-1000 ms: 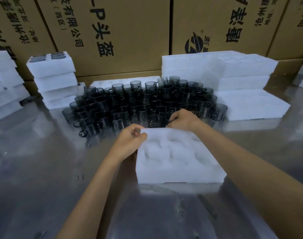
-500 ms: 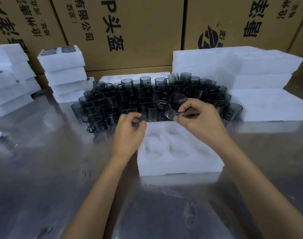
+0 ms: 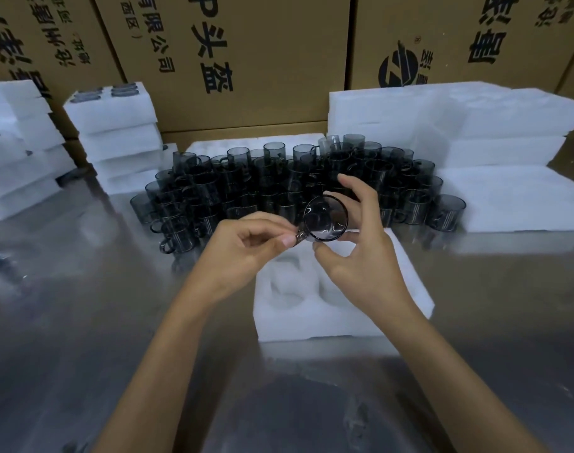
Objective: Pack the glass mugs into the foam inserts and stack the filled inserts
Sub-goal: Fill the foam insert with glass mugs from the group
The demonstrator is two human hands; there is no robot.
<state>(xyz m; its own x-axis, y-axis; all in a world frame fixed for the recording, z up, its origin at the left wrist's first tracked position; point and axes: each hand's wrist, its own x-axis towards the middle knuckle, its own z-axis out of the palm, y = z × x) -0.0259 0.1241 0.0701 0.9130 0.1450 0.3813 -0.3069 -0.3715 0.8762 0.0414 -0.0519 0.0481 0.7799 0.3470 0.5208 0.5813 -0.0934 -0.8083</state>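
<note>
While your left hand [image 3: 246, 246] pinches the handle and your right hand [image 3: 354, 243] cups the glass mug [image 3: 326, 219], treat it as slick and brittle.

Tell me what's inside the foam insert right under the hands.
The foam insert shows only empty moulded pockets; no mug sits in any visible one. The left hand and right hand, both holding a glass mug above it, cover its far pockets, so those cannot be checked.
</note>
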